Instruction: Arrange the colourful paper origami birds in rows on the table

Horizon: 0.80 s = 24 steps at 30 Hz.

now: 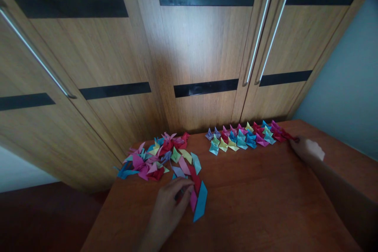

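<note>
Head view: right hand point(305, 149) is pinching the red piece point(286, 135) ending the paper row point(241, 141), seemingly wanting gentle handling. Left hand point(173, 201) is narrowing beside the pink strip point(193, 201), hold unclear.

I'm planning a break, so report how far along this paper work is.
Looks done: the neat rows of folded pieces. In hand: the right hand is at a red piece at the rows' right end; the left hand is at the flat strips. Apparently left: the jumbled heap and those strips.

I find a room, likely in a home: wood-fronted wardrobe point(203, 43) with 3 metal handles point(273, 35), and a wooden worktop point(251, 197).
</note>
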### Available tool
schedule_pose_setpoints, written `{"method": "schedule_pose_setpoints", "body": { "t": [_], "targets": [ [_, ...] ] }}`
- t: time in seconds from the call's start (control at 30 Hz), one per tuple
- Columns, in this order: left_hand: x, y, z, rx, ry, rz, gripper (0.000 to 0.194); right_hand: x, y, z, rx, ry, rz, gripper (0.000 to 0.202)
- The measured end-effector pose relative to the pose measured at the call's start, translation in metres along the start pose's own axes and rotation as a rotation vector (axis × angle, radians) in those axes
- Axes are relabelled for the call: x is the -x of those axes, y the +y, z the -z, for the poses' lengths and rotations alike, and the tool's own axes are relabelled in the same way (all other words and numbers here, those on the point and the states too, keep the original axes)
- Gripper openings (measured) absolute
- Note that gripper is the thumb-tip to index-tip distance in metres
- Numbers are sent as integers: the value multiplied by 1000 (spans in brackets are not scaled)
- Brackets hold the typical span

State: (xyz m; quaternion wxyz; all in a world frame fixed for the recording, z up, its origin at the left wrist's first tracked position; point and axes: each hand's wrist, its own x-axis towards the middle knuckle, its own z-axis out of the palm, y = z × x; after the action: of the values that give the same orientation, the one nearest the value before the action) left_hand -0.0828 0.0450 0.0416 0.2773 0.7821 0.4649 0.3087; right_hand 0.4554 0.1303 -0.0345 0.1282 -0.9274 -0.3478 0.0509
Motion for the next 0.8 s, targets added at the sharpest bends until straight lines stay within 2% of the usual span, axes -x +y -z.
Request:
{"method": "schedule_pose_setpoints", "body": {
  "t": [0.8],
  "targets": [
    [1,2,2,-4,1,4,17,7,1,-1,68,-15,33,51]
  ]
}}
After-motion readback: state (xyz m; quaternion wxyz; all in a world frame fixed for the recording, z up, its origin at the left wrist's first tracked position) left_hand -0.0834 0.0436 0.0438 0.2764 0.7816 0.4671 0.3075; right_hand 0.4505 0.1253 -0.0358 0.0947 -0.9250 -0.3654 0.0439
